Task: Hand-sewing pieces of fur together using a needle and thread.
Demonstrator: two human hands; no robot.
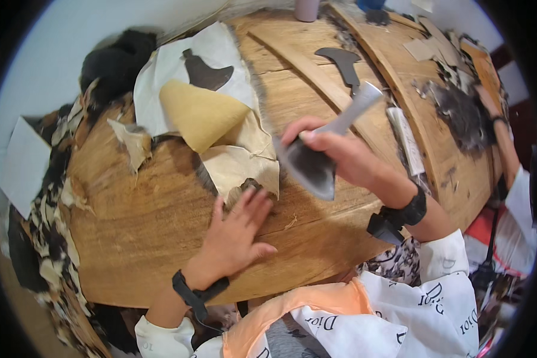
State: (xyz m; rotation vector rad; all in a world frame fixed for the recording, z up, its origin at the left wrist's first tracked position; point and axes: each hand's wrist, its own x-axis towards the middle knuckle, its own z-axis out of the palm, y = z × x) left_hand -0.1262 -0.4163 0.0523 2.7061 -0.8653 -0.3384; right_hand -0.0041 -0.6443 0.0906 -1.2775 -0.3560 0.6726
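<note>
My right hand [346, 155], raised above the wooden table [131, 232], is closed round a metal tool with a broad curved blade [313, 173] and a narrow upper end. My left hand [235, 235], fingers spread, touches or hovers at the lower edge of a cream hide [241, 170] with grey fur showing at its edges; a small darker piece [247, 185] there is partly hidden by my fingers. A tan cone-shaped piece [203, 110] lies over a white sheet [161, 65], below a dark flat blade-shaped piece [209, 74].
A second dark tool [346, 62], wooden strips [292, 65] and a white elongated object [406, 143] lie beyond my right hand. Fur scraps [51, 256] line the left edge. Another person's hand [489, 101] is by grey fur [459, 119]. A pink cylinder [306, 9] stands at the back.
</note>
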